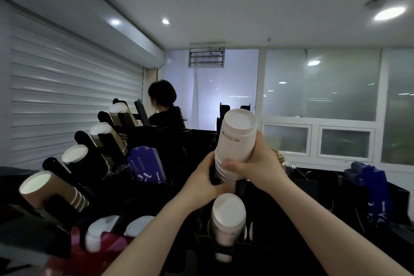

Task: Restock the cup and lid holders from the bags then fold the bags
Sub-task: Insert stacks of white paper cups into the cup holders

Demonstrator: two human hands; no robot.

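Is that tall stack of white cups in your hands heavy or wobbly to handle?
Probably light: the stack of white cups looks like thin paper. Likely bendy at its nested joints, which may be why the left hand grips its base and the right hand its middle.

Dim room, round recessed ceiling lights [389, 13] glaring white, reflected in the frosted glass windows [320, 87] far right, black plastic cup rack [291, 219] near me sunk in shadow, everything softly blurred, edges bowed

No text can be read: the stack of white paper cups [237, 136] bears small dark print and the blue card sleeves [146, 164] white marks, both too blurred.
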